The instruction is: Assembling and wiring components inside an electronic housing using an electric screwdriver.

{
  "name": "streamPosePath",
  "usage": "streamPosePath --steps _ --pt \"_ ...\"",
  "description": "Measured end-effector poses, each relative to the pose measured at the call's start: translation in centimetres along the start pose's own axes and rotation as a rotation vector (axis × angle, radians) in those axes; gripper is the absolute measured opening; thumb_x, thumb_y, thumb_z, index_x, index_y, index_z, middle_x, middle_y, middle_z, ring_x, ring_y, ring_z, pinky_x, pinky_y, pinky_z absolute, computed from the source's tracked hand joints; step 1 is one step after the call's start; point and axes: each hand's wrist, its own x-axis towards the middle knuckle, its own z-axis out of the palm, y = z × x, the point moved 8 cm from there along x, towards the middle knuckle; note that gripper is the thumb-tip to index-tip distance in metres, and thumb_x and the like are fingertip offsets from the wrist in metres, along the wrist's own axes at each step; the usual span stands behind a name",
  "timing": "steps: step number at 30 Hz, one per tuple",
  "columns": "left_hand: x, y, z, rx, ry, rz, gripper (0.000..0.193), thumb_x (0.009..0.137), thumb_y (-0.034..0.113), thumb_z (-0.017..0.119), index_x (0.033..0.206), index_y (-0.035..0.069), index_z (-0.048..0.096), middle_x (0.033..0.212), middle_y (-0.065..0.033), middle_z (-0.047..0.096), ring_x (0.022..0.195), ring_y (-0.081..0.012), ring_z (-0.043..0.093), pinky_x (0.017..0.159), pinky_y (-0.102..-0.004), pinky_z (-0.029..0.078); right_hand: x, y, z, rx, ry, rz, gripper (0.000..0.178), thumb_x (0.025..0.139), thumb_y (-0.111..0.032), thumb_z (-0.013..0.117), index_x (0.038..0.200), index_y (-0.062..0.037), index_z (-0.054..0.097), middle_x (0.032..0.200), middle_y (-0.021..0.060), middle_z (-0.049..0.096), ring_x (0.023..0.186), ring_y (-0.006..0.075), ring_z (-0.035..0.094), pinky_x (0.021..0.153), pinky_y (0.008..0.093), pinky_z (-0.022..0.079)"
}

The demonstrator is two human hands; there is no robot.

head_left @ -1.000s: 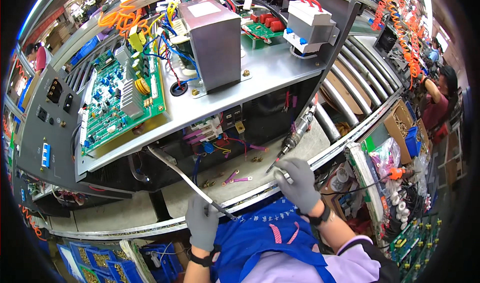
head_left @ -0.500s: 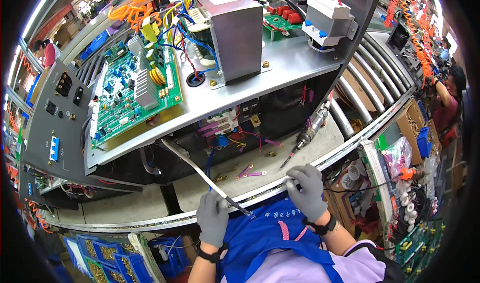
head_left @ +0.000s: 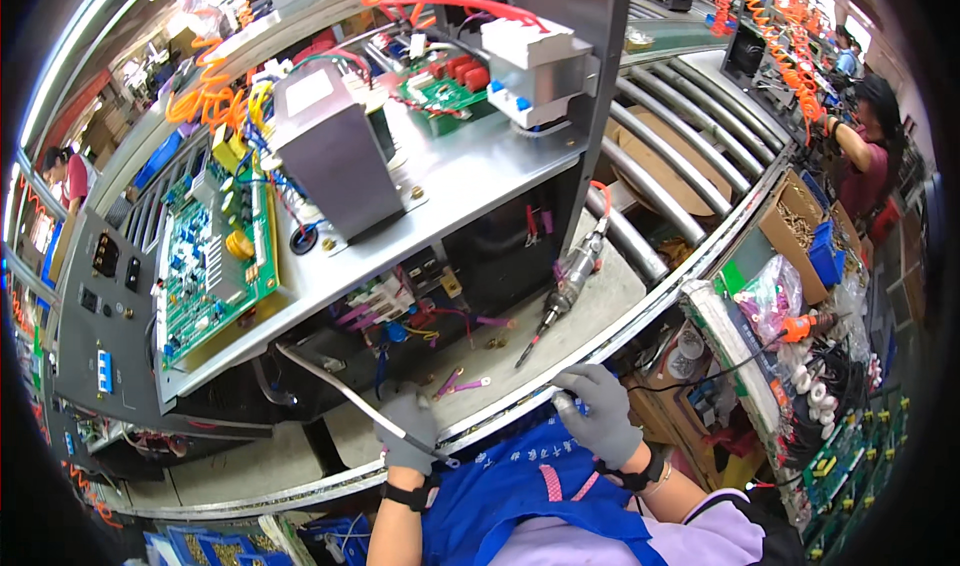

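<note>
My left hand (head_left: 408, 434), in a grey glove, lies at the bench's front edge. A grey cable (head_left: 335, 384) with a black sleeve and a metal lug at its end crosses over it; the fingers are foreshortened, so their grip is hidden. My right hand (head_left: 602, 416), also gloved, is held above the front rail with fingers curled and the thumb near them. What it pinches, if anything, is too small to make out. Beyond the hands stands an open metal equipment chassis (head_left: 440, 216) carrying a green circuit board (head_left: 215, 266) and a large transformer (head_left: 335, 151).
A power screwdriver (head_left: 565, 291) lies on the bench, bit toward me. Purple-sleeved lugs (head_left: 465, 384) lie nearby. Metal rollers (head_left: 680, 156) run to the right. Right of me are a carton of screws (head_left: 795, 221), an orange-handled tool (head_left: 800, 328) and another person (head_left: 865, 161).
My view has shifted, so the chassis appears further left. My left hand has moved forward beneath the cable, toward the loose lugs. My right hand stays curled over the rail.
</note>
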Motion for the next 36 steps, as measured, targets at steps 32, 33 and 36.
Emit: streamPosePath --steps 32,33,36 --pt "4.4 23.2 -8.6 -0.918 0.26 0.469 0.029 0.083 0.022 0.068 0.101 0.0 0.061 0.075 -0.0085 0.061 0.067 -0.0147 0.057 0.065 -0.03 0.048 2.5 -0.7 -7.5 0.188 0.321 0.041 0.016 0.076 -0.008 0.069 0.091 -0.0056 0.065 0.075 0.0106 0.062 0.066 0.0258 0.062 0.06 0.0325 0.049" --pt "6.4 22.9 -8.8 -0.631 0.251 0.283 0.039 0.081 0.029 0.069 0.106 0.0 0.06 0.081 -0.0128 0.065 0.07 -0.0235 0.062 0.069 -0.034 0.05 2.6 -0.4 -8.0 0.182 0.329 0.031 0.015 0.073 -0.004 0.069 0.087 -0.0045 0.064 0.075 0.0109 0.061 0.067 0.0247 0.061 0.062 0.0321 0.049" --pt "10.2 23.6 -8.3 -0.656 0.176 0.202 0.037 0.082 0.032 0.069 0.1 0.001 0.065 0.086 -0.0223 0.067 0.08 -0.0406 0.064 0.067 -0.0442 0.05 2.6 0.2 -9.5 0.172 0.316 0.059 0.015 0.07 0.0 0.067 0.084 -0.004 0.064 0.075 0.0109 0.061 0.067 0.0241 0.061 0.062 0.0316 0.049"
